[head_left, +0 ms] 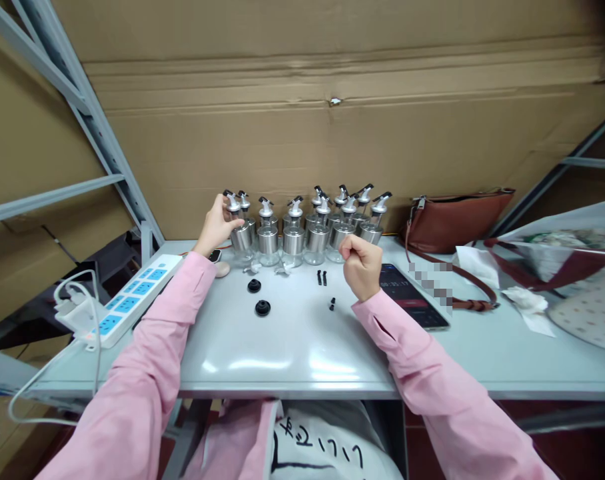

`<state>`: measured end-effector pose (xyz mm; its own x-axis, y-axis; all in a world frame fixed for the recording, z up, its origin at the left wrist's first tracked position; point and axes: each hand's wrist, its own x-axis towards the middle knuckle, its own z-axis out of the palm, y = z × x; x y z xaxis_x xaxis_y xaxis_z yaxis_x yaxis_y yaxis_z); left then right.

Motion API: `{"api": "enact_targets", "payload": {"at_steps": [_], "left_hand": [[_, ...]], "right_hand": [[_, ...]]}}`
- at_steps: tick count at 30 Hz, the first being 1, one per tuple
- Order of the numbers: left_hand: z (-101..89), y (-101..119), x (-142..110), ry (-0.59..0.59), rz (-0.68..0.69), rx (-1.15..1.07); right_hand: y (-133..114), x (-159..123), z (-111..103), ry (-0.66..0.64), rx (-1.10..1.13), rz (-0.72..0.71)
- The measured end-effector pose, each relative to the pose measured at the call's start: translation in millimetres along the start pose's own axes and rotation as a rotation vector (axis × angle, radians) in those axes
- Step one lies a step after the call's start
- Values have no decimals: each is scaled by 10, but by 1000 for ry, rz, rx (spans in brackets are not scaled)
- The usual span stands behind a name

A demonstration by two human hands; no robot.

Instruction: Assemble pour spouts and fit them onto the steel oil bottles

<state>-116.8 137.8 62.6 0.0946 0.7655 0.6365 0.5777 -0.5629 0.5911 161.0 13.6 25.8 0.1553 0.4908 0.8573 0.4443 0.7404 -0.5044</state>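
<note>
My left hand (216,225) has its fingers round the upper part of a glass oil bottle (242,240) with a steel band and a pouring spout, at the left end of the group. My right hand (361,267) is a fist in front of the bottles on the right; what it holds, if anything, is hidden. Several similar oil bottles (293,241) stand upright beside and behind each other. Before them lie two silver spout pieces (284,269), two black round stoppers (262,308), two narrow black flaps (322,277) and small black plugs (332,304).
A white power strip (167,268) with plugged-in chargers lies on the left of the grey table (292,353). To the right are a phone (407,297), a brown handbag (457,217), crumpled tissue (527,300) and a plastic bag (572,233). Cardboard (262,133) walls the back.
</note>
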Motion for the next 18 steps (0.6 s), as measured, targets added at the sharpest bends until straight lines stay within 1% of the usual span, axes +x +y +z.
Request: {"api": "enact_targets", "payload": {"at_steps": [6,9,12,15,18], "left_hand": [[166,-43,-83,-62,-15,113],[196,-11,-120,-110,-22,197],[137,101,-162,-179,-65,328],[13,296,-203,-262,-145,508],[-54,487,-240,-405,-208,659]], "right_hand": [[-41,-33,19,-95,-2,-3],[-83,-34,25,-133,-16,-11],[-101,-34,20,-157,-36,-18],[-104,-33,11,-167,-51,-27],[-111,-36,10,-188,-58,-44]]}}
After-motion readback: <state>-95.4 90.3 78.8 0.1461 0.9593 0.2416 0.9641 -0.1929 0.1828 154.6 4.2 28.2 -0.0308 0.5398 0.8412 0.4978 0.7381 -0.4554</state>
